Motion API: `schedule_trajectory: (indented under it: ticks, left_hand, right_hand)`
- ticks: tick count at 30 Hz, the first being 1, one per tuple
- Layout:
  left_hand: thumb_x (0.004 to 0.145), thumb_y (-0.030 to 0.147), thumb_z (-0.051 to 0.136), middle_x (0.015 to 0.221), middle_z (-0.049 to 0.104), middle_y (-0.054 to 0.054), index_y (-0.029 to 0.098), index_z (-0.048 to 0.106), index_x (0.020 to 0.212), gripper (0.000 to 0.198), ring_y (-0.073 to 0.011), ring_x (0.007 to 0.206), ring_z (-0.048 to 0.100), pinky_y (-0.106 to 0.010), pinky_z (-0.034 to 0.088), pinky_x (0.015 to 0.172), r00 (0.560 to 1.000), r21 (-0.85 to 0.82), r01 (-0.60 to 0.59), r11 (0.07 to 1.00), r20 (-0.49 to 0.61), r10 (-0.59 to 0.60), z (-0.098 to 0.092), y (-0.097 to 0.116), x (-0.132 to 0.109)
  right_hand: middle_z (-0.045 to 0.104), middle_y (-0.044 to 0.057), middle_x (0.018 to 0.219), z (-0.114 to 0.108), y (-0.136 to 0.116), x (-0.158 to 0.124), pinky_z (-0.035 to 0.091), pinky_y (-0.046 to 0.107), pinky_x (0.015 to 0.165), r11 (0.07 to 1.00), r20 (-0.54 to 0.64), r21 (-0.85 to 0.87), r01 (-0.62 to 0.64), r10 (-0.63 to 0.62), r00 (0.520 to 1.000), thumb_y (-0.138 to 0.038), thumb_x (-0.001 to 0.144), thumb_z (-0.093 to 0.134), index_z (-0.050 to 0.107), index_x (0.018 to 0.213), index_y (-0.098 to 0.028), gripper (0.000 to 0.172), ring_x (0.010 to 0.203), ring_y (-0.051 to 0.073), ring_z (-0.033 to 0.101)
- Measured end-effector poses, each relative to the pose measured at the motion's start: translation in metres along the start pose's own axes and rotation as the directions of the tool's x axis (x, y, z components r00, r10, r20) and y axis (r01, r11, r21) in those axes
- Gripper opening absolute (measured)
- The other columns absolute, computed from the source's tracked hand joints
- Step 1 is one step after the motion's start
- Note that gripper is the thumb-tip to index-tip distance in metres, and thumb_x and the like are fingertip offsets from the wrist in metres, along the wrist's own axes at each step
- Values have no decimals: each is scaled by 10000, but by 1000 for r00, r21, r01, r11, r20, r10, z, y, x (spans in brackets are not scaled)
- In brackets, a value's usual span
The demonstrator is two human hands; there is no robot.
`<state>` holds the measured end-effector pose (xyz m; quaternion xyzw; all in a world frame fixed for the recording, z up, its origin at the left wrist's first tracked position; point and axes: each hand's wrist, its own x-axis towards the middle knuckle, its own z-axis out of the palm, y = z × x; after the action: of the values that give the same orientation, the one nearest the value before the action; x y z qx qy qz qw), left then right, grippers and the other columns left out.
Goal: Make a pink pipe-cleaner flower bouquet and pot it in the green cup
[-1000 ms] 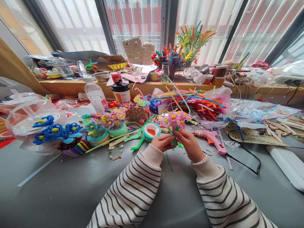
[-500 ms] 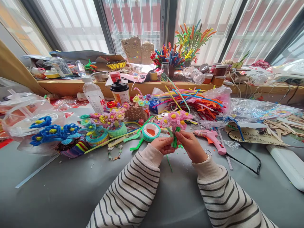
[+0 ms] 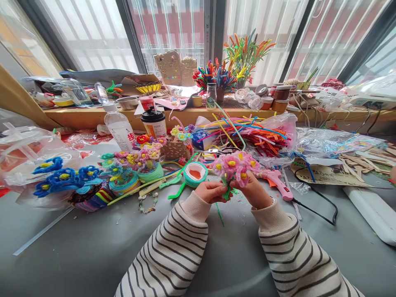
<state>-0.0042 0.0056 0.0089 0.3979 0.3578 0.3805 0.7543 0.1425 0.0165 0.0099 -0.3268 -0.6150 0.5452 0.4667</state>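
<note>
A small bunch of pink pipe-cleaner flowers (image 3: 235, 165) with yellow centres and green stems stands between my two hands above the grey table (image 3: 93, 247). My left hand (image 3: 210, 191) is closed on the green stems from the left. From the right, my right hand (image 3: 256, 192) pinches the same stems just under the blooms. A loose green stem end (image 3: 220, 214) hangs down below my hands. Both arms wear striped sleeves.
A pink glue gun (image 3: 276, 182) with a black cord lies right of my hands. A teal tape roll (image 3: 194, 173), finished flower pots (image 3: 139, 165), blue flowers (image 3: 62, 177) and a bag of pipe cleaners (image 3: 256, 136) crowd the table's back. A bottle (image 3: 119, 128) and cup (image 3: 154, 122) stand behind.
The flower bunch has tilted toward me and to the right, so the blooms face the camera more. Both hands stayed closed on the stems and shifted slightly.
</note>
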Motion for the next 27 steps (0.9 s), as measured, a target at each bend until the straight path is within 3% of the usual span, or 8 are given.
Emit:
schedule_trajectory:
  ticks: [11, 16, 21, 27]
  left_hand:
    - [412, 388, 724, 494, 591, -16, 119, 622, 525, 309, -79, 442, 513, -203, 388, 471, 1000, -33, 13, 999, -24, -14, 0, -2, 1]
    - [419, 407, 713, 481, 583, -17, 118, 628, 538, 323, -78, 430, 508, -201, 387, 447, 993, -32, -6, 999, -114, 2, 2, -3, 3]
    - [452, 393, 700, 546, 613, -25, 123, 662, 611, 316, -115, 529, 553, -228, 431, 532, 961, 58, -139, 989, -235, 149, 7, -4, 2]
    - [478, 365, 694, 533, 615, -19, 133, 672, 587, 258, -125, 543, 559, -238, 447, 562, 948, 154, -200, 968, -220, 231, 8, -4, 2]
  right_hand:
    - [568, -6, 496, 2, 2, 0, 404, 267, 501, 999, 66, 29, -31, 29, 997, -351, 637, 590, 599, 504, -160, 233, 485, 123, 497]
    - [554, -15, 501, 5, 8, 4, 382, 255, 520, 999, -45, 3, -35, 35, 998, -360, 639, 583, 607, 526, -162, 230, 502, 112, 476]
    - [508, -22, 486, 7, 7, 6, 358, 255, 522, 998, -152, -48, -40, 33, 988, -365, 633, 582, 597, 502, -166, 238, 523, 118, 454]
    - [486, -28, 533, 7, 5, 6, 345, 251, 545, 996, -201, -81, -38, 21, 979, -336, 624, 593, 602, 531, -172, 189, 597, 130, 453]
